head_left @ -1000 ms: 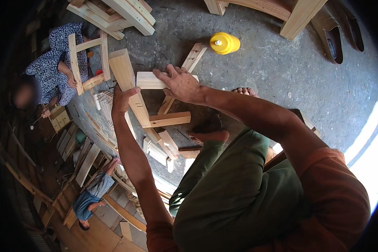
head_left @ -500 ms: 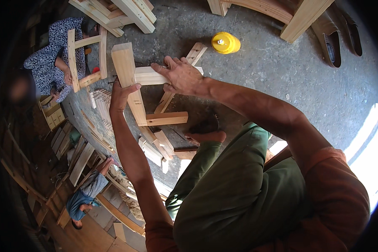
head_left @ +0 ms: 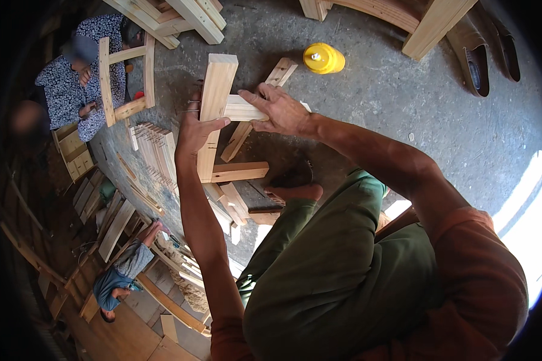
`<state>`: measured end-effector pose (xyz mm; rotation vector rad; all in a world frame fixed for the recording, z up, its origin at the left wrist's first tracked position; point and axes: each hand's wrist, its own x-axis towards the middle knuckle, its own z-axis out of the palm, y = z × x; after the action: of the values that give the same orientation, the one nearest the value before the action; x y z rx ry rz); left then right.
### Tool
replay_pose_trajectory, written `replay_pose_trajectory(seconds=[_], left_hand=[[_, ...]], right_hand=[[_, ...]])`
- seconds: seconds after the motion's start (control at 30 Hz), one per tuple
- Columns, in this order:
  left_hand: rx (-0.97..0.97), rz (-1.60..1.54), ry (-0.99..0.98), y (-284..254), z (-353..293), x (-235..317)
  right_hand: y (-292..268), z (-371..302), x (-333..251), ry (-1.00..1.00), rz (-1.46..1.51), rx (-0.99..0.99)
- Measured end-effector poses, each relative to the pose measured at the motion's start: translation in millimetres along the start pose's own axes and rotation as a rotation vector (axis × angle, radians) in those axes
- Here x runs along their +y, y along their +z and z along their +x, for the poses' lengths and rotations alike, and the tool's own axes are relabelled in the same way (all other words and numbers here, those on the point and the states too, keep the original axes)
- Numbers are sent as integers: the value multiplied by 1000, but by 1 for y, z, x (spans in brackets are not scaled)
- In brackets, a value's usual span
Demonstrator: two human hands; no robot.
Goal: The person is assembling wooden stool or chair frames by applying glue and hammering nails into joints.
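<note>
A pale wooden post [head_left: 218, 84] stands tilted in front of me, with a short crosspiece [head_left: 242, 109] meeting its side. My left hand [head_left: 197, 131] is closed round the left side of the post, its thumb across the near face. Thin nail-like pieces [head_left: 193, 106] stick out beside the left fingers; whether the hand or the wood holds them is unclear. On the crosspiece, my right hand [head_left: 282, 111] grips from above, fingers pointing toward the post. A lower rail [head_left: 241, 171] meets the post near its bottom. Behind the right hand, a slanting wooden piece [head_left: 281, 72] shows partly.
Beyond my right hand a yellow bottle [head_left: 324, 59] stands on the concrete floor. Shoes [head_left: 473, 60] lie at the far right. Stacked wooden strips [head_left: 153, 150] lie to the left. A co-worker in a patterned shirt [head_left: 57, 81] sits by a small wooden frame [head_left: 105, 81]; another person [head_left: 123, 277] is lower left.
The post and crosspiece have shifted right, the post coming more upright. Both my hands have moved right with them, keeping their grip. The co-worker at the left has raised a hand.
</note>
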<state>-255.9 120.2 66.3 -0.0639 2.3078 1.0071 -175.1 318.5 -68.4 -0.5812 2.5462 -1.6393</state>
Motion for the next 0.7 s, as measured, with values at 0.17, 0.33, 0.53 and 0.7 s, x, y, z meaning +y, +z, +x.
replay_pose_trajectory(seconds=[0.17,0.33,0.53,0.7], left_hand=[[52,58,43,32,-11,8],[113,0,61,62,-16,16],[284,324,12,93,-35,30],[343,368,51,99,-48,25]], right_hand=[[8,-16,25,-64,21,63],[6,-27,45,-127,30,106],[6,-47,58,-149,10,94],[4,-50,53,-159,1,86]])
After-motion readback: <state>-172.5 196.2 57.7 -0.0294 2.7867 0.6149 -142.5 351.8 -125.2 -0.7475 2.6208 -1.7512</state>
